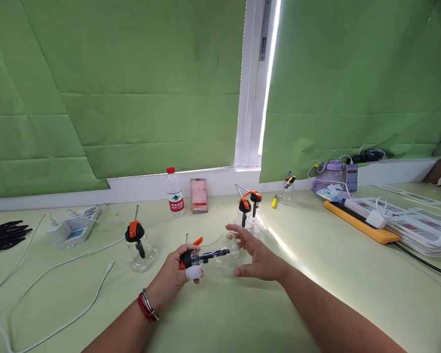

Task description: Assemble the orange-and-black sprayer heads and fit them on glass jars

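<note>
A clear glass bottle (226,245) with a black-and-orange top is held on its side above the table, its wide base facing right. My left hand (182,269) is closed around the neck and top; white tape wraps one of its digits. Inside the glass a dark tube (215,255) shows. My right hand (255,257) curves around the base, with fingers above and thumb below; full contact is hard to make out. A similar bottle (141,252) with a metal spout stands left of my hands. Beyond my right hand are two more such tops, an orange-black one (244,205) and another (256,197).
A red-capped water bottle (175,196) and a pink box (199,196) stand near the wall. White cables and a power strip (75,230) lie left. A small jar with screwdrivers (286,193), a purple jug (329,176) and stacked white panels (407,223) are right.
</note>
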`<state>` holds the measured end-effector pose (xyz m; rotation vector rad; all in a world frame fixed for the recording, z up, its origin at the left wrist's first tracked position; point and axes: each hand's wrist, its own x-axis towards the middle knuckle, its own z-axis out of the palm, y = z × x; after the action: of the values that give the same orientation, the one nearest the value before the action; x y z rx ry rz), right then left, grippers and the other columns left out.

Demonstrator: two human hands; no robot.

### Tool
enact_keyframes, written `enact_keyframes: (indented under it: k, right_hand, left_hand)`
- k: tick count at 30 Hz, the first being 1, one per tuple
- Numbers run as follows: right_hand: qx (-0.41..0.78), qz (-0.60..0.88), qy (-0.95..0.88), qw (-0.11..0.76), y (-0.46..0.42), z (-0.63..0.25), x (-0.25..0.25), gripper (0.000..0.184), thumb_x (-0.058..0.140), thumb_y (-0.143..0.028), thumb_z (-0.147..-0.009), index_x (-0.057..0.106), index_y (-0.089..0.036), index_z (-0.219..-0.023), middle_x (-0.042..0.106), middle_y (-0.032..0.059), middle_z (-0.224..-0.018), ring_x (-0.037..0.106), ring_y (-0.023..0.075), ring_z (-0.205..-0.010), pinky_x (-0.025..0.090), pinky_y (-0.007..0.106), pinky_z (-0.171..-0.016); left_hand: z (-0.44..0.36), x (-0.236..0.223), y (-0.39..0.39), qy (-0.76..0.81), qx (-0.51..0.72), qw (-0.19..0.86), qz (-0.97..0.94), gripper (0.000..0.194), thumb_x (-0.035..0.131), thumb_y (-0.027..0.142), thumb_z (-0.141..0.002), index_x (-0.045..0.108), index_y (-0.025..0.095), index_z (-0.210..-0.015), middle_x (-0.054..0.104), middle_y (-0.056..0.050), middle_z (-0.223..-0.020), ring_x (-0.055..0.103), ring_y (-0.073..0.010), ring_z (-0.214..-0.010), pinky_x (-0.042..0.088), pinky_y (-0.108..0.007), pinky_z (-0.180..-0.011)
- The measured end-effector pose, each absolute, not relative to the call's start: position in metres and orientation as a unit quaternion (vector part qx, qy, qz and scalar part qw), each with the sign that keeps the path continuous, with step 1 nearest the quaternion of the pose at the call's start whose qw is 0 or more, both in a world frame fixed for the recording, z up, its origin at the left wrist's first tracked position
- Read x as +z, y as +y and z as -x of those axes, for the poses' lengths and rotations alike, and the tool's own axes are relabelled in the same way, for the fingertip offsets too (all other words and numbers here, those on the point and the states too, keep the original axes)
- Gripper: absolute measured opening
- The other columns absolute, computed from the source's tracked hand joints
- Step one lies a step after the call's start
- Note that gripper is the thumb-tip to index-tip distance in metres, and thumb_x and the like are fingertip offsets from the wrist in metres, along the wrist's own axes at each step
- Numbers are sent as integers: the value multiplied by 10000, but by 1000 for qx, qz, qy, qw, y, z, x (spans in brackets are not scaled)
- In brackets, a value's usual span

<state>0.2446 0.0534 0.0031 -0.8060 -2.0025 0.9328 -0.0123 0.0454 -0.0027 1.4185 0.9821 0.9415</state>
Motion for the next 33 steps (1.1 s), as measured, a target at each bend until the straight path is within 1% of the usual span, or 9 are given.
enact_keyframes:
  k: [3, 6, 11, 13, 17, 22, 24, 28, 33]
  right_hand:
    - [414, 292, -769, 389, 57, -244, -2, 797, 782, -365, -642, 393, -287, -1333, 418, 88, -1344, 478, 218, -1144, 437, 345, -905]
    - [481, 319, -716, 392, 57, -239, -5, 718, 728, -448, -692, 426, -255, -1313, 537, 86, -1175, 593, 167, -892, 501, 268, -671]
    - [584, 415, -611, 338, 57, -232, -6, 641, 338, -648, -858, 492, -133, -1206, 593, 28, -679, 556, 111, -423, 327, 186, -318]
    - [608, 415, -589, 333, 56, -233, -3, 666, 335, -658, -852, 463, -136, -1245, 610, 47, -724, 589, 124, -477, 385, 196, -346]
    - [597, 348, -617, 376, 54, -236, 0, 729, 656, -528, -739, 351, -281, -1353, 542, 75, -1150, 637, 129, -755, 526, 235, -565]
    - [625, 410, -597, 292, 58, -237, -4, 712, 301, -672, -855, 452, -113, -1269, 592, 19, -621, 514, 94, -367, 334, 186, -314]
    - [623, 407, -601, 293, 58, -239, -4, 727, 273, -678, -858, 471, -101, -1253, 606, 40, -644, 545, 105, -413, 357, 192, -335]
    - [607, 338, -633, 341, 56, -242, 1, 756, 658, -531, -740, 339, -262, -1370, 589, 72, -1053, 631, 132, -735, 504, 226, -549]
    - [627, 392, -607, 291, 58, -242, -1, 712, 288, -667, -862, 464, -111, -1271, 590, 25, -629, 487, 81, -370, 335, 194, -341]
  left_hand:
    - [13, -1, 45, 419, 394, 552, -604, 440, 723, 266, -653, 548, 179, -1047, 570, 9, -751, 521, -121, -589, 481, -294, -605]
    - [12, 1, 44, 433, 375, 527, -628, 517, 764, 249, -594, 573, 173, -1069, 567, -4, -795, 509, -128, -644, 468, -269, -601]
    - [12, -1, 44, 431, 359, 495, -663, 617, 789, 251, -566, 580, 177, -1141, 579, -39, -906, 521, -153, -757, 462, -269, -698]
    - [14, -2, 46, 434, 361, 493, -661, 604, 783, 261, -572, 584, 171, -1135, 578, -41, -903, 519, -150, -742, 462, -267, -684]
    - [15, -4, 49, 456, 359, 506, -638, 608, 761, 293, -599, 563, 154, -1156, 552, -22, -834, 476, -121, -645, 451, -251, -586]
    - [13, -3, 48, 433, 359, 499, -659, 624, 794, 229, -560, 591, 164, -1146, 549, -25, -887, 504, -128, -732, 460, -251, -689]
    - [13, -2, 48, 434, 360, 505, -653, 611, 790, 233, -566, 592, 160, -1140, 539, -17, -855, 496, -118, -691, 463, -243, -639]
    - [12, -3, 48, 442, 370, 518, -632, 589, 773, 255, -585, 577, 149, -1130, 491, 2, -808, 451, -94, -601, 452, -230, -518]
    - [12, -6, 46, 410, 356, 539, -644, 586, 767, 248, -601, 570, 168, -1147, 487, -15, -874, 461, -100, -633, 467, -237, -526]
